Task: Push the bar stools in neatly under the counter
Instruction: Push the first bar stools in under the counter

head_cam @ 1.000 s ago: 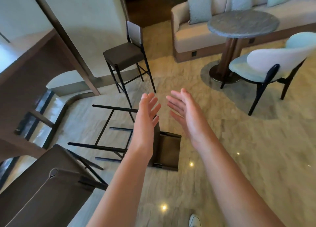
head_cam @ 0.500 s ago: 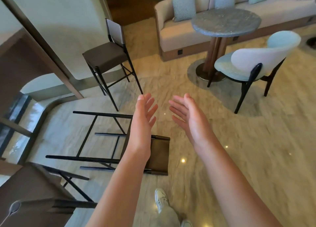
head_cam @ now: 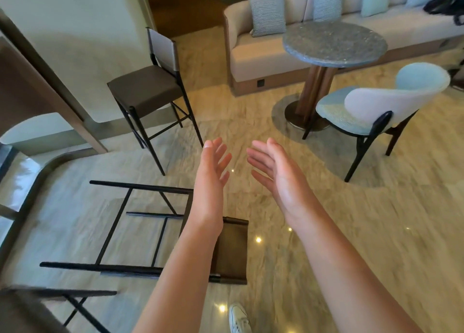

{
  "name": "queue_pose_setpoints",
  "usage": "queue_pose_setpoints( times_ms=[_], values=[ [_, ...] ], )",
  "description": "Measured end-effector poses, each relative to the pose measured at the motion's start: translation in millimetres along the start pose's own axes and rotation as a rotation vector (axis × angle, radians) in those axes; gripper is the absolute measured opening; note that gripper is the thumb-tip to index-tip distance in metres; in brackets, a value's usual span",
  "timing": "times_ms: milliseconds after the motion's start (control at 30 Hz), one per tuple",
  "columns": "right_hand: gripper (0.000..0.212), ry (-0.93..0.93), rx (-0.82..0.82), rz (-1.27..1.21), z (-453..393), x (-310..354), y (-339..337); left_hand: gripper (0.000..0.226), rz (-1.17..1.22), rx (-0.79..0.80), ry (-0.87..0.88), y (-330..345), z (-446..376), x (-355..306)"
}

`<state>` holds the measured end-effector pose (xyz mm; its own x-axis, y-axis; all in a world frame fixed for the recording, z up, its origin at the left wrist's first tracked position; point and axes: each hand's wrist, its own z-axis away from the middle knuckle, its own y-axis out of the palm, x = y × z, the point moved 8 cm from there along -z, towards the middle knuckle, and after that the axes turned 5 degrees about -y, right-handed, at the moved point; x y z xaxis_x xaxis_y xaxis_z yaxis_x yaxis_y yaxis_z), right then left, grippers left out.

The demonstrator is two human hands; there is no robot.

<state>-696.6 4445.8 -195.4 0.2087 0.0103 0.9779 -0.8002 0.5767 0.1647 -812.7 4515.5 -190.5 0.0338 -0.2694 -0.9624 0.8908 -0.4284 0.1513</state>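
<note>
Round grey stone table [head_cam: 334,42] on a wooden pedestal, pale blue curved chair [head_cam: 381,106] just beside it, beige sofa [head_cam: 271,54] behind with striped cushions [head_cam: 267,12], polished marble floor [head_cam: 351,232], white shoe [head_cam: 239,319] at bottom edge.

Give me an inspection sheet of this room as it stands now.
Surface: marble floor, glossy, light spots.
Job's things: one bar stool upright beside the counter; a fallen stool on its side; a third stool at bottom left, blurred.
Clutter: nothing seen.
Grippers: left hand and right hand open, holding nothing.
Cables: nothing seen.
Surroundings: round table, pale chair, sofa.
</note>
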Motion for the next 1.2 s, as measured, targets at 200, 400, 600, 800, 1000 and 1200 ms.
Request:
queue_pose_setpoints(
  times_ms=[200, 400, 600, 800, 1000, 1200],
  values=[
    [0.051, -0.03, -0.05, -0.011, -44, 11, -2, 0.054, -0.052, 0.022, 0.036, 10, -45, -20],
    [0.052, -0.017, -0.048, -0.035, -83, 11, -25, 0.053, -0.07, 0.02, 0.016, 36, -82, -22],
    [0.051, 0.033, 0.022, -0.041, -142, 7, -48, 0.054, -0.064, -0.074, 0.009, 63, -126, -18],
    [0.051, 0.073, 0.239, -0.012, -205, 20, -45, 0.065, -0.029, -0.231, 0.027, 84, -161, -26],
    [0.05, 0.107, 0.463, 0.023, -233, 19, -17, 0.057, 0.023, -0.444, 0.034, 69, -164, -29],
    [0.053, 0.116, 0.683, 0.083, -217, 6, 49, 0.055, 0.104, -0.68, 0.05, 10, -127, -34]
  ],
)
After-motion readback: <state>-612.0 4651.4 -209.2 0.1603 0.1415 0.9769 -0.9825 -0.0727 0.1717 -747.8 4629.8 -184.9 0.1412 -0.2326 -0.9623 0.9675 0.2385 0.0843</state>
